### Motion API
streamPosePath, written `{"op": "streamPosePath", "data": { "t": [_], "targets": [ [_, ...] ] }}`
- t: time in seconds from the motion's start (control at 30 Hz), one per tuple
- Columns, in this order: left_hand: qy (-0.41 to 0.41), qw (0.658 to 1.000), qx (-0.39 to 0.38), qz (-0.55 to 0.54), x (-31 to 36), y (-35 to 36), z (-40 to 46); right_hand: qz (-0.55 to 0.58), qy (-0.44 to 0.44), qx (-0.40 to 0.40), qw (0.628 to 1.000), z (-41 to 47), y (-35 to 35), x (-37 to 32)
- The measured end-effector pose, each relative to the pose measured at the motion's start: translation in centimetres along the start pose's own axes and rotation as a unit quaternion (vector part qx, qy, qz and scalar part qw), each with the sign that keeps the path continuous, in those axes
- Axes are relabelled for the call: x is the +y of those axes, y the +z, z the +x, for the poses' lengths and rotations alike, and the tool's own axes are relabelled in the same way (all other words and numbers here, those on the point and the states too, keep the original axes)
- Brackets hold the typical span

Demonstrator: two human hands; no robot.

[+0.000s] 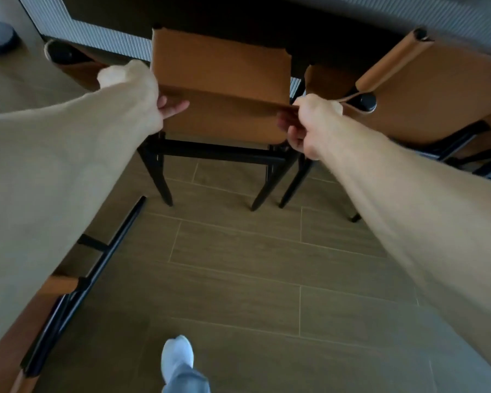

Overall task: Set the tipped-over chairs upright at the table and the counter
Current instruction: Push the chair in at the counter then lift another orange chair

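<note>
Both forearms stretch forward from the camera: the left hand (142, 92) and right hand (309, 123) each curl their fingers round a side edge of the tan backrest of the middle chair (221, 89), which stands upright on black legs (tucked against the dark counter (238, 18)). Wood-look floor tiles (238, 279) lie below; another chair (54, 313) lies tipped at left.

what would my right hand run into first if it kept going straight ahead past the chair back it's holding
Probably the neighbouring tan chair just beyond the right hand, whose fingers grip the middle chair back; the dark counter lies further on. Depth is unclear.
</note>
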State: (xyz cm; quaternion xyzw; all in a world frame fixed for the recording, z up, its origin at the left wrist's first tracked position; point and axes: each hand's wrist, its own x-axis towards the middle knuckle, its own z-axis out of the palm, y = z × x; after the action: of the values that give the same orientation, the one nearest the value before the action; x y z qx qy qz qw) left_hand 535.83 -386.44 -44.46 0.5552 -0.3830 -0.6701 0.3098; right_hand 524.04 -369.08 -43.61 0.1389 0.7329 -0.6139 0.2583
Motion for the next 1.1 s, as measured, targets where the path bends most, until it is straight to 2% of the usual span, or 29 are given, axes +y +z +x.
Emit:
{"op": "streamPosePath", "data": {
  "t": [0.13, 0.3, 0.4, 0.5, 0.6, 0.63, 0.77, 0.83, 0.9, 1.0, 1.1],
  "targets": [
    [-0.029, 0.999, -0.042, 0.011, 3.7, 5.2, 5.2, -0.006, 0.002, 0.006, 1.000, 4.9, 3.2, -5.2],
    [-0.070, 0.996, -0.050, 0.028, 6.7, 10.2, 10.2, -0.004, 0.021, 0.025, 0.999, 9.4, 6.5, -9.7],
    [-0.082, 0.996, -0.022, 0.039, 6.9, 12.6, 12.4, -0.009, 0.043, 0.033, 0.999, 11.6, 7.8, -10.9],
    [-0.127, 0.992, 0.011, 0.015, 6.9, 13.1, 13.5, -0.025, 0.066, 0.039, 0.997, 12.8, 8.0, -10.9],
    [-0.205, 0.976, -0.056, 0.050, 7.6, 12.8, 13.9, -0.022, 0.081, 0.040, 0.996, 13.0, 8.0, -11.3],
    [-0.219, 0.972, -0.055, 0.060, 7.9, 12.8, 14.1, -0.021, 0.084, 0.045, 0.995, 13.1, 8.1, -11.4],
    [-0.222, 0.969, -0.012, 0.107, 8.6, 13.1, 13.6, -0.025, 0.082, 0.055, 0.995, 13.2, 8.1, -11.7],
    [-0.184, 0.975, 0.008, 0.122, 9.3, 12.7, 12.4, -0.032, 0.091, 0.036, 0.995, 12.7, 7.9, -12.0],
    [-0.156, 0.979, -0.008, 0.130, 10.1, 11.8, 10.6, -0.046, 0.117, -0.009, 0.992, 11.6, 7.1, -12.7],
    [-0.161, 0.977, -0.025, 0.136, 11.0, 9.4, 7.4, -0.041, 0.177, -0.095, 0.979, 8.6, 5.0, -13.4],
    [-0.175, 0.973, -0.038, 0.147, 12.4, 7.1, 3.3, 0.019, 0.187, -0.132, 0.973, 4.5, 2.9, -14.7]
  ]
}}
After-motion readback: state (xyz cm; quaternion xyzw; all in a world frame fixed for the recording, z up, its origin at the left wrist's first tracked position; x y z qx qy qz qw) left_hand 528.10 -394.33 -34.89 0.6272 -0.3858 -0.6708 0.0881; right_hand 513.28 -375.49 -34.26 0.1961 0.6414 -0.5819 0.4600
